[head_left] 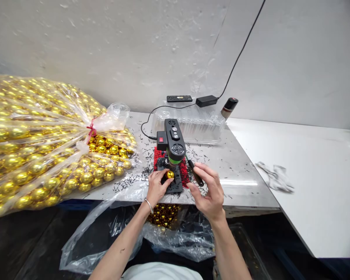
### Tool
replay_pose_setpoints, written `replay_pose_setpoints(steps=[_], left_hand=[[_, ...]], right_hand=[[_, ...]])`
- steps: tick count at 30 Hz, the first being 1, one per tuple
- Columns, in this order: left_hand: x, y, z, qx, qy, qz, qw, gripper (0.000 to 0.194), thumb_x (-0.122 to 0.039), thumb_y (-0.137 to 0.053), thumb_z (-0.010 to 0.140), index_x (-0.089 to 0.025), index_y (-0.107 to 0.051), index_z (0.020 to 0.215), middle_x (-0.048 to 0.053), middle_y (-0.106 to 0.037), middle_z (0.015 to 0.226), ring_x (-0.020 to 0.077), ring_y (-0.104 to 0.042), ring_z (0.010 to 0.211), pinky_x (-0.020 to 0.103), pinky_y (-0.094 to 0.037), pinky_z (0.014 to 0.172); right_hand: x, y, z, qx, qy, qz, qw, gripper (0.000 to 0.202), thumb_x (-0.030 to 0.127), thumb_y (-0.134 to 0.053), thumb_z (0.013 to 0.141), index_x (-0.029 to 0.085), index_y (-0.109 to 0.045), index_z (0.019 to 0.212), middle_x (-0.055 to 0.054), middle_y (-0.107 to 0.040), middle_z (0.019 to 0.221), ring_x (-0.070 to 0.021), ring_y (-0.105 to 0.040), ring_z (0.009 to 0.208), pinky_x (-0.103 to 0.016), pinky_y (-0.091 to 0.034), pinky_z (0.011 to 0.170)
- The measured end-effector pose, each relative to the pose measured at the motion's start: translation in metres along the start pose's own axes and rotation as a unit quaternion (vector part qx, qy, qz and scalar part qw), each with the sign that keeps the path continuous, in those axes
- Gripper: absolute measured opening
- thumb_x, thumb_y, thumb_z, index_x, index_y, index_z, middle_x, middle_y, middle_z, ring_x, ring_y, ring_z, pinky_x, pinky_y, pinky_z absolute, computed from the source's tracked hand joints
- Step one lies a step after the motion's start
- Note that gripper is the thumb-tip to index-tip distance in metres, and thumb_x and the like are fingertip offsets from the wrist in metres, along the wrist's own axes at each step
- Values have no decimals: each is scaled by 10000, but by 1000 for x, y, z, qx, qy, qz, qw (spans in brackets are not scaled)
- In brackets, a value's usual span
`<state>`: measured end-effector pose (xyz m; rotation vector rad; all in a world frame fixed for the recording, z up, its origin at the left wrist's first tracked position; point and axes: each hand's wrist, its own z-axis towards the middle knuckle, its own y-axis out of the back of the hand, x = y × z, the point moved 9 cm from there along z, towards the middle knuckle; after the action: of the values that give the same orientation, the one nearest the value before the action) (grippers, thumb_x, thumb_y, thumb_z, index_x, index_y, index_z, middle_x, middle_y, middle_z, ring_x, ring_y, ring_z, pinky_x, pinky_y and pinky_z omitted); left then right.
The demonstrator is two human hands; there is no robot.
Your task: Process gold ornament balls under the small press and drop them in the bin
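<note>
A small shiny gold ball (170, 174) sits on the dark base plate (175, 187), below the head of a black machine (175, 138) with a green ring and a red switch. My left hand (157, 186) pinches the ball between thumb and fingers from the left. On the machine's right side a lever with a black handle (197, 177) slants down. My right hand (208, 190) is by that handle, its fingers spread and curved, the thumb apart from them; whether a fingertip touches the handle is unclear.
Large clear bags of gold balls (41, 155) fill the left side, one tied with red string. An open plastic bag with gold balls (165, 214) hangs below the table edge. Behind the machine stand a clear plastic case (192, 120) and a dark-capped can (230, 107). Gloves (275, 177) lie right.
</note>
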<state>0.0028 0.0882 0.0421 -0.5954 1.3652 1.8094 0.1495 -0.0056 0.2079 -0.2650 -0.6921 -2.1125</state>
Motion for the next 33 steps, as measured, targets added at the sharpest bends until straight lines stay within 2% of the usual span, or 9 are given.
replay_pose_setpoints(steps=[3,6,10,17,21,24,27,30,33], left_hand=[[2,-1,0,2,-4,-3,1000,304,-327,-657,816,-235,-667,1105,62,-701,1016,226,-603,978,422,-392,947],[4,-2,0,1,1,-4,1000,302,-336,-657,814,-243,-671,1102,56,-701,1010,225,-602,988,432,-374,970],[5,-3,-1,10,12,-5,1000,306,-339,-655,821,-237,-667,1109,59,-699,1013,228,-591,1018,455,-324,1015],[1,-3,-1,15,17,6,1000,294,-334,-654,826,-227,-670,1100,71,-701,1029,231,-584,1021,462,-306,1017],[1,-2,-2,10,18,10,1000,286,-329,-651,828,-231,-672,1096,71,-700,1029,236,-586,1020,466,-322,1003],[3,-4,-1,14,19,7,1000,284,-320,-663,819,-238,-673,1090,65,-704,1017,240,-590,1023,479,-331,999],[5,-4,0,5,17,3,1000,278,-310,-680,807,-237,-677,1075,67,-708,1007,247,-601,1014,501,-344,992],[3,9,-5,-33,13,3,999,267,-325,-671,814,-228,-675,1063,73,-706,1001,254,-611,988,500,-402,948],[-11,25,-26,-44,-50,0,998,303,-341,-636,842,-219,-643,1119,83,-700,1039,248,-620,993,458,-466,916]], right_hand=[[0,-12,9,9,21,44,999,144,120,-553,853,193,-614,961,-67,-676,885,-177,-647,847,-319,-550,717],[-10,-25,3,-20,22,42,999,177,86,-480,873,189,-548,747,-25,-593,680,-137,-585,672,-268,-479,591],[-21,-43,-17,-26,45,37,998,241,142,-383,918,195,-478,703,-34,-545,670,-136,-519,626,-279,-436,558],[-35,-51,-42,-69,60,9,996,259,196,-344,944,208,-455,710,-22,-536,680,-137,-500,622,-325,-448,632],[-36,-60,-49,-39,102,-3,994,243,181,-365,930,208,-476,716,-18,-552,683,-139,-521,630,-316,-450,630],[-31,-55,-41,-32,94,6,995,249,164,-359,920,204,-469,701,-18,-539,667,-141,-508,617,-309,-435,601],[-25,-41,-18,-41,24,54,997,257,115,-369,896,200,-445,665,-16,-507,654,-135,-482,604,-283,-388,550],[-18,-31,8,-29,-44,83,995,266,74,-389,883,198,-427,650,-9,-485,642,-130,-490,628,-270,-372,549],[-12,-27,23,-14,-66,88,994,276,68,-399,887,198,-410,644,1,-463,629,-123,-476,631,-269,-369,565]])
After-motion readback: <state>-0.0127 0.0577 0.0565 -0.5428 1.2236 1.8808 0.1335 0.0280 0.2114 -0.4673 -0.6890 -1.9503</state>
